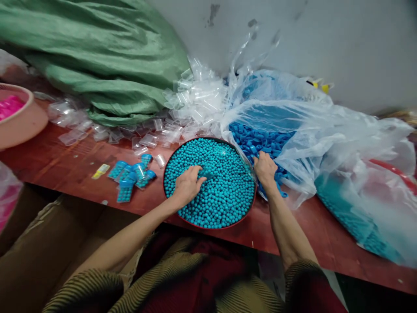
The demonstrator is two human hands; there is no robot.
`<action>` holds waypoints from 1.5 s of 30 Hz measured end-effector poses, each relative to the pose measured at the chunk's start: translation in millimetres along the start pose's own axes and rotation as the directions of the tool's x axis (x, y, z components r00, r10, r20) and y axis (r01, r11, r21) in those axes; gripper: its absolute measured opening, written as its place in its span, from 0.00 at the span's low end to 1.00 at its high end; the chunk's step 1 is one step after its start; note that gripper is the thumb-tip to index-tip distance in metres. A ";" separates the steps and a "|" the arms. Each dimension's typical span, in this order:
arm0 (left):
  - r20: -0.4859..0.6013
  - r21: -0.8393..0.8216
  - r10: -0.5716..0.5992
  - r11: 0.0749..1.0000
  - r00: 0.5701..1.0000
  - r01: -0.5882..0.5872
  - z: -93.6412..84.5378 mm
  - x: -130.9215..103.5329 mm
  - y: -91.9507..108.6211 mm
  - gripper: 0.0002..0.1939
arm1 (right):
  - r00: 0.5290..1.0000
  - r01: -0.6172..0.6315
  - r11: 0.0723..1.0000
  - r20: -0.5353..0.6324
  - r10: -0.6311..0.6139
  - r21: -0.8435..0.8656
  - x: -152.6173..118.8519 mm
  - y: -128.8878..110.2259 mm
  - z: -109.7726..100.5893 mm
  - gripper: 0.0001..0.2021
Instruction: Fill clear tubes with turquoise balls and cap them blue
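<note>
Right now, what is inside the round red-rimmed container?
Small round turquoise beads fill the container, with the left hand at them. They cover its bottom, so anything underneath is hidden.

Small workshop or packing area: red worktable (309, 226) standing against stained grey wall (325, 48), holding round tray (208, 226) of turquoise balls (224, 191), clear plastic sleeves (202, 98), blue parts (257, 139) spilling from plastic bag (312, 126), bulging green sack (124, 56).

turquoise beads (228, 195), red table (130, 191), green sack (114, 56), striped sleeve (87, 289) (olive and black)
</note>
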State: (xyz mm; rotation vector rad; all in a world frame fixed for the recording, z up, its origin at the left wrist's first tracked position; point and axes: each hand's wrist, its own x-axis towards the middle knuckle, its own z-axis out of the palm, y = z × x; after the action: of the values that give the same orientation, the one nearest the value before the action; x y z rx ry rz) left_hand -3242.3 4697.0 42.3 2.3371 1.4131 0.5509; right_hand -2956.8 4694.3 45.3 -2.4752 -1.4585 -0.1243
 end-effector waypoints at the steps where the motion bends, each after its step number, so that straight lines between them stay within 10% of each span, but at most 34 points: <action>1: 0.033 -0.009 0.002 1.000 0.999 -0.002 5.8 4.6 4.5 0.15 | 0.999 0.044 0.999 0.008 -0.044 0.009 -0.9 -4.1 1.6 0.16; 11: 0.087 -0.088 -0.017 0.996 0.996 0.024 17.5 17.1 8.1 0.11 | 0.883 0.350 0.937 0.337 -0.326 -0.013 -51.8 -32.5 -2.0 0.15; 18: 0.144 -0.199 0.008 0.980 0.989 0.021 13.2 15.3 3.9 0.09 | 0.823 0.559 0.822 0.192 -0.535 -0.107 -61.0 -48.4 8.3 0.13; 26: 0.262 -0.156 0.027 0.988 0.965 0.015 15.9 20.1 4.2 0.12 | 0.862 0.467 0.859 0.108 -0.495 0.209 -55.2 -43.3 15.9 0.11; 35: 0.282 -0.417 0.062 0.907 0.957 0.065 5.7 25.7 -4.0 0.06 | 0.724 0.511 0.614 0.083 -0.685 0.602 -72.3 -53.9 15.4 0.11; 41: 0.355 -0.735 0.051 0.632 0.933 0.245 7.7 23.7 -3.9 0.14 | 0.895 0.164 0.562 0.117 -0.430 0.811 -74.9 -59.4 8.8 0.11; 45: 0.373 -0.800 0.052 0.524 0.926 0.293 8.5 17.8 3.3 0.21 | 0.902 -0.012 0.439 0.200 -0.383 0.898 -80.3 -73.3 9.2 0.12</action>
State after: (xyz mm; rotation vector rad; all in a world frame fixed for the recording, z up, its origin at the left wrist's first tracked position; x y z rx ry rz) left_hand -3228.0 4710.6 39.2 1.4062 0.8150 0.5619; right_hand -3060.5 4662.5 33.3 -1.4548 -1.3808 0.9215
